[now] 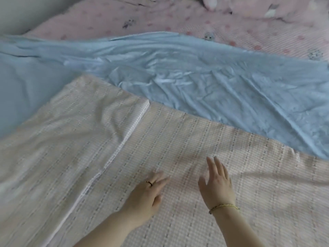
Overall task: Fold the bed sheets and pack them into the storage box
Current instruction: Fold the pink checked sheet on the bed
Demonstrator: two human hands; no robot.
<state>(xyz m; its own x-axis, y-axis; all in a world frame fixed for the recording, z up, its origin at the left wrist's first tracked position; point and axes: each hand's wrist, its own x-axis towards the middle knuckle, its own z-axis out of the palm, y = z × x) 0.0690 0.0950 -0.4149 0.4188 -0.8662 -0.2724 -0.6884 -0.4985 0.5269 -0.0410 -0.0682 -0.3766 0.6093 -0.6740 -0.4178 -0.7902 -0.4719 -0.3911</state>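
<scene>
A pale pink checked bed sheet lies spread over the near part of the bed. Its left portion is folded over, and the folded edge runs diagonally from upper middle to lower left. My left hand, with a ring on one finger, lies flat on the sheet, fingers straight. My right hand, a thin bracelet at the wrist, has its fingers straight over the sheet, a little to the right. A light blue sheet lies crumpled beyond the checked one. No storage box is in view.
A pink printed bed cover stretches across the far side of the bed. A grey wall or headboard shows at the top left. The blue sheet reaches the left edge of the view.
</scene>
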